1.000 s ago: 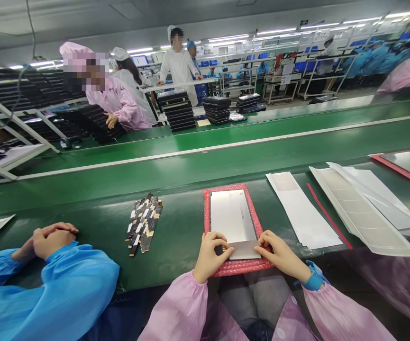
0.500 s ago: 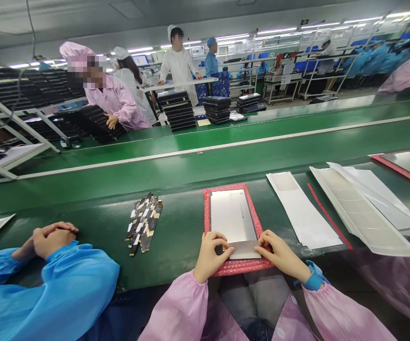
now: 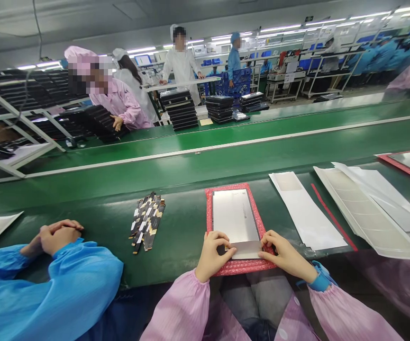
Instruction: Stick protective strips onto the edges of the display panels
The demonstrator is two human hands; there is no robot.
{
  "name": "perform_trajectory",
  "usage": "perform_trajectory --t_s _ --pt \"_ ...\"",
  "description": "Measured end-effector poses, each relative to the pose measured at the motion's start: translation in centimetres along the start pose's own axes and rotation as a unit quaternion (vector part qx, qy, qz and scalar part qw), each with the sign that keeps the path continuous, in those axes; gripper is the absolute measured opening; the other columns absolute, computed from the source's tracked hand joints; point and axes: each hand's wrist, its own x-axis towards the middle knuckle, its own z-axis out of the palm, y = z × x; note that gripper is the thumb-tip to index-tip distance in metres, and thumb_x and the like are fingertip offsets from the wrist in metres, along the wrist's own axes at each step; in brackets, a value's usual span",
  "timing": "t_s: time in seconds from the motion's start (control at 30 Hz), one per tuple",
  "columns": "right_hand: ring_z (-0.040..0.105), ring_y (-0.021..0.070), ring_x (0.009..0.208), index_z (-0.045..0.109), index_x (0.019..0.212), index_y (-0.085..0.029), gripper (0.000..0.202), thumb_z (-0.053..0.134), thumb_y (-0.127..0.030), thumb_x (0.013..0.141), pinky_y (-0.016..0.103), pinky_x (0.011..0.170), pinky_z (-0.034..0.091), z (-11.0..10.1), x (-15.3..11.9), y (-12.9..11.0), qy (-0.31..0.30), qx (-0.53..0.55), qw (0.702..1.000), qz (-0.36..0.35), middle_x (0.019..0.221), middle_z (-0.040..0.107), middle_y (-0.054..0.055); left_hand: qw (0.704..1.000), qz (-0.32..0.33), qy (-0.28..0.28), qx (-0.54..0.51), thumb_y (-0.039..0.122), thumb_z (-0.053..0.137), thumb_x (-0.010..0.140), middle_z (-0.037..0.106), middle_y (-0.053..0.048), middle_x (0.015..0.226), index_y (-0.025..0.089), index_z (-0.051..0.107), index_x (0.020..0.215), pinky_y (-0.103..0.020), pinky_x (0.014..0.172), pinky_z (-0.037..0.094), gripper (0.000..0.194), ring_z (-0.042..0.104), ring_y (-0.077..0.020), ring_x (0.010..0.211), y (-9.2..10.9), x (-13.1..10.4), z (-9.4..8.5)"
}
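A silver panel point(image 3: 235, 213) lies on red bubble wrap point(image 3: 209, 203) on the green bench. Across its near end is a thin grey strip point(image 3: 247, 249). My left hand point(image 3: 214, 255) pinches the strip's left end between thumb and fingers. At the right end, my right hand point(image 3: 279, 252) has its thumb and fingertips closed on the strip, near the panel's right edge. The hands partly cover the panel's near corners.
Left of the panel lies a pile of black flex pieces point(image 3: 148, 221). White sheets point(image 3: 306, 213), a red strip point(image 3: 332, 215) and clear label sheets point(image 3: 364, 213) lie to the right. A person's folded hands point(image 3: 60, 236) rest at left. Beyond runs a green conveyor point(image 3: 176, 166).
The view has shifted slightly, moving the bench items a little to the right. Both hands stay at the strip, which now looks flatter against the panel. A person in blue behind has moved right.
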Motion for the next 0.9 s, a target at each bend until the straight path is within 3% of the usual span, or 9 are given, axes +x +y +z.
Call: perform_trajectory --t_s 0.5,0.9 --pt "0.047 0.011 0.067 0.049 0.073 -0.021 0.012 0.053 -0.032 0.075 0.024 0.06 0.039 -0.03 0.03 0.18 -0.009 0.008 1.0 -0.007 0.079 0.044 -0.001 0.999 -0.028 -0.024 -0.014 0.035 0.059 0.07 0.062 0.003 0.08 0.022 0.057 0.061 -0.04 0.091 0.023 0.015 0.051 -0.0159 0.086 0.61 0.04 -0.38" --pt "0.047 0.0119 0.067 0.05 0.073 -0.021 0.013 0.054 -0.033 0.074 0.026 0.061 0.041 -0.08 0.19 0.05 -0.009 0.009 1.0 0.0 0.079 0.046 0.0 1.0 -0.02 -0.021 0.002 0.033 0.063 0.066 0.063 0.001 0.081 0.023 0.06 0.063 -0.041 0.09 0.025 0.011 0.052 -0.0182 0.085 0.37 0.02 -0.25"
